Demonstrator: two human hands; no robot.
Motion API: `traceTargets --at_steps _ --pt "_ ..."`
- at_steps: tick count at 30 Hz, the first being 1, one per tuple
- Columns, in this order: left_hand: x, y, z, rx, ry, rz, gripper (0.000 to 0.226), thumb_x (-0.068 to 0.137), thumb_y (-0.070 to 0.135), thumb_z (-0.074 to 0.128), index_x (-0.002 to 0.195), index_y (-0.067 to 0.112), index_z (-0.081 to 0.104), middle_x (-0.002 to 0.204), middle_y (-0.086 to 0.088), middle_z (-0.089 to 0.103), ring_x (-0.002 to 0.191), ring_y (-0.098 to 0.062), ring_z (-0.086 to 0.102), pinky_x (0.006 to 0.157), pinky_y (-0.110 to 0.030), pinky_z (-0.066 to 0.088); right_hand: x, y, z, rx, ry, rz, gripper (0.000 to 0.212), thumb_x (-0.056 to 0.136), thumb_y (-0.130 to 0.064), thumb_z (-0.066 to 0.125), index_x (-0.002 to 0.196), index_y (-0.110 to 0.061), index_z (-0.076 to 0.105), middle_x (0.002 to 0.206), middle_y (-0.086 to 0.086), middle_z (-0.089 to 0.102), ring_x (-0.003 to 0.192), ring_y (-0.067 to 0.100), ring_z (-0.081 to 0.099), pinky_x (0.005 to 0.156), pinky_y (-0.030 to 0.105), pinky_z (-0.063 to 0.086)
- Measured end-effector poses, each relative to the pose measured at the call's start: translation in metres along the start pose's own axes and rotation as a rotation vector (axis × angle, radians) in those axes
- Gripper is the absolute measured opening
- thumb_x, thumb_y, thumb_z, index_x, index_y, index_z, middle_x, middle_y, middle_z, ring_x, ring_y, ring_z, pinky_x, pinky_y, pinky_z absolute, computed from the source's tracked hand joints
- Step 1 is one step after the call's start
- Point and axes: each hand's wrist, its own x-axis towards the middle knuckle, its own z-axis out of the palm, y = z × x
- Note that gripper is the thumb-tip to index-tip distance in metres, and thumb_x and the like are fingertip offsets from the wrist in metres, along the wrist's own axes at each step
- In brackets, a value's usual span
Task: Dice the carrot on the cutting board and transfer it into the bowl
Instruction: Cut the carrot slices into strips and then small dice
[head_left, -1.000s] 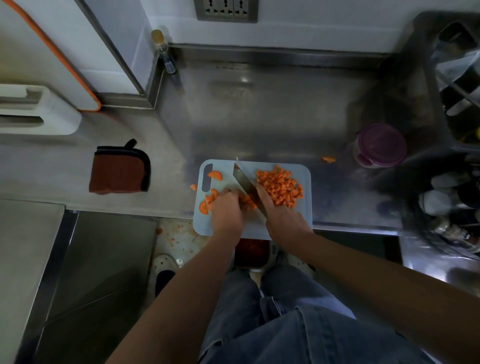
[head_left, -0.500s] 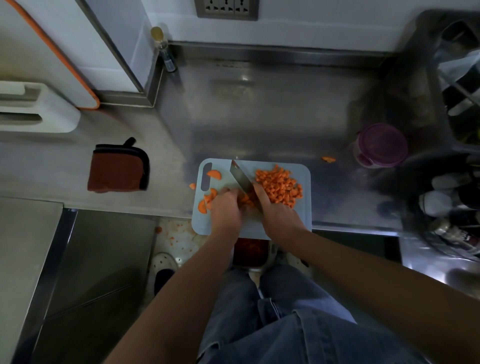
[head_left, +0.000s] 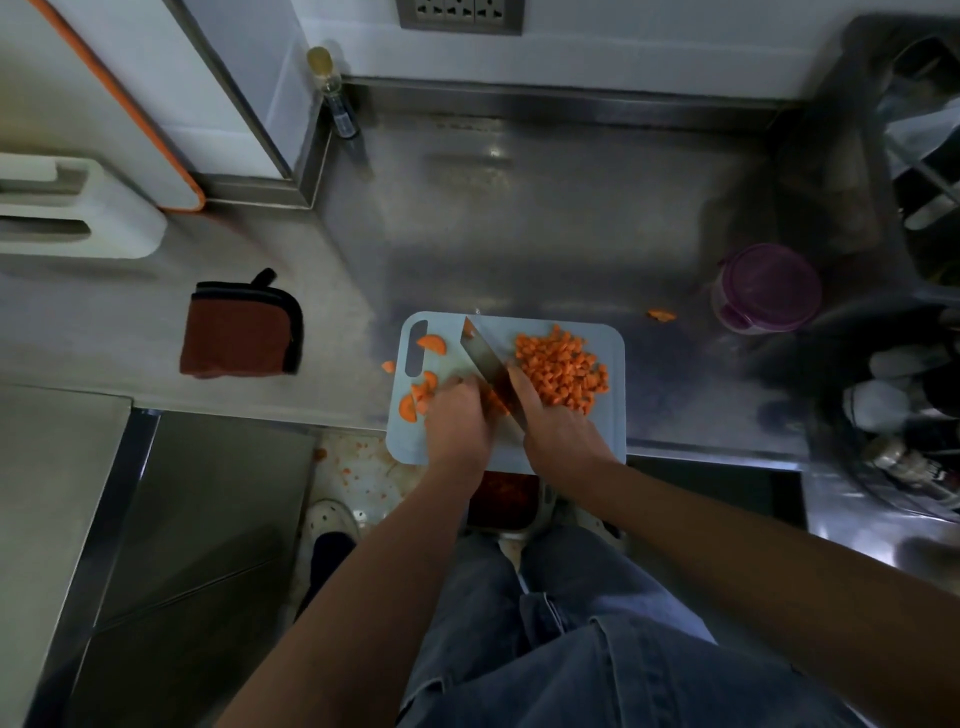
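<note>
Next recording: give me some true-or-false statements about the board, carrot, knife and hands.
1. The pile of diced orange carrot lies on the right part of the pale blue plastic cutting board. True.
2. The right hand grips the steel-bladed knife. True.
3. The left hand rests off the board. False: it is on the board, fingers curled over half-moon carrot slices.
4. The round purple-lidded container stands left of the board. False: it stands to the right.
5. All carrot is on the board. False: a stray carrot piece lies on the steel counter.
</note>
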Motion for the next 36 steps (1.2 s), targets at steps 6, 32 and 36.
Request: traceTargets --at_steps 6,32,36 --pt "0.001 0.000 0.001 0.018 -0.015 -0.020 0.010 0.090 0.014 0.058 0.094 0.012 0.067 0.096 -0.005 0.066 0.087 -0.022 0.061 0.075 -0.032 0.049 0.004 -0.001 0.006 -0.016 -0.012 0.012 0.082 0.092 -0.001 0.044 0.152 -0.030 -0.003 0.099 0.015 0.061 0.082 0.026 0.059 0.077 0.043 0.052" --pt "-0.007 -0.005 -0.007 -0.008 -0.030 -0.016 0.010 0.090 0.013 0.057 0.086 0.011 0.067 0.085 -0.005 0.067 0.079 -0.020 0.060 0.070 -0.027 0.044 -0.002 -0.010 0.011 -0.041 0.040 -0.031 0.077 0.092 0.000 0.044 0.152 -0.026 0.004 0.132 0.015 0.047 0.102 0.033 0.056 0.082 0.044 0.049" --pt "-0.007 -0.004 -0.009 -0.018 -0.045 -0.020 0.009 0.089 0.015 0.060 0.087 0.011 0.067 0.084 -0.002 0.066 0.078 -0.017 0.059 0.069 -0.024 0.042 0.001 -0.008 0.012 0.000 0.044 -0.035 0.077 0.093 -0.001 0.044 0.152 -0.028 0.003 0.123 0.014 0.054 0.098 0.029 0.059 0.081 0.042 0.051"
